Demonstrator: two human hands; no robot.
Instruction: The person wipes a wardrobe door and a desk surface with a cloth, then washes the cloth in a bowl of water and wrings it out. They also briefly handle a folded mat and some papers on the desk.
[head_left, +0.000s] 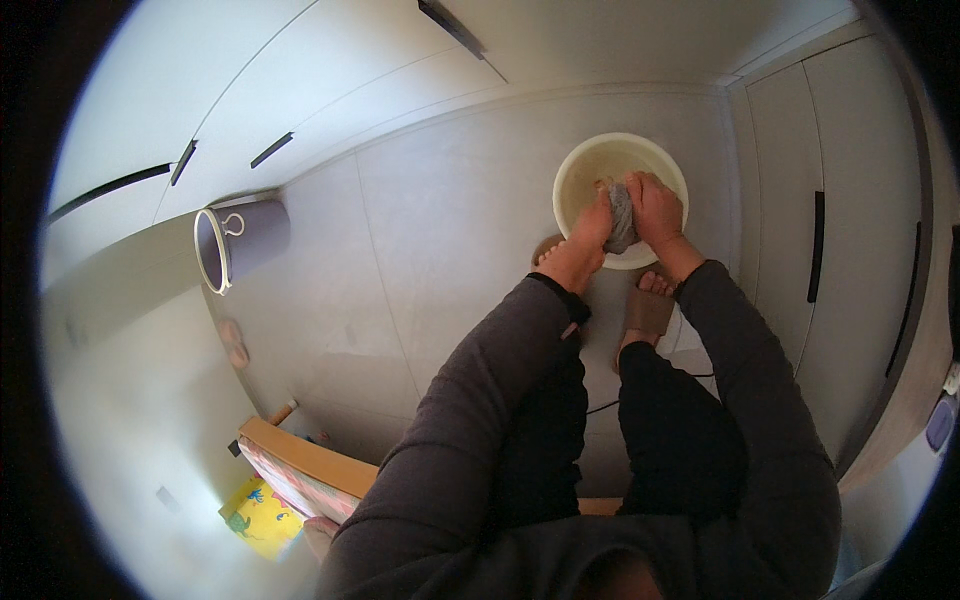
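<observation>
Between my two hands is a bunched grey cloth (621, 220), held over a round cream-coloured basin (564, 217) on the floor. My left hand (592, 229) grips the cloth from its left side. From the right, my right hand (655, 206) closes on it with the fingers curled over. The basin seems to hold some cloudy liquid, though its depth cannot be told. My feet, in brown slippers (649, 309), stand at the near side of the basin.
A grey bin (259, 231) with a white rim stands by the white cabinets (360, 75) at left. Grey cabinet doors (780, 210) rise at right. A dark cable (602, 408) runs on the floor by my legs. A wooden bed frame (307, 455) is at lower left.
</observation>
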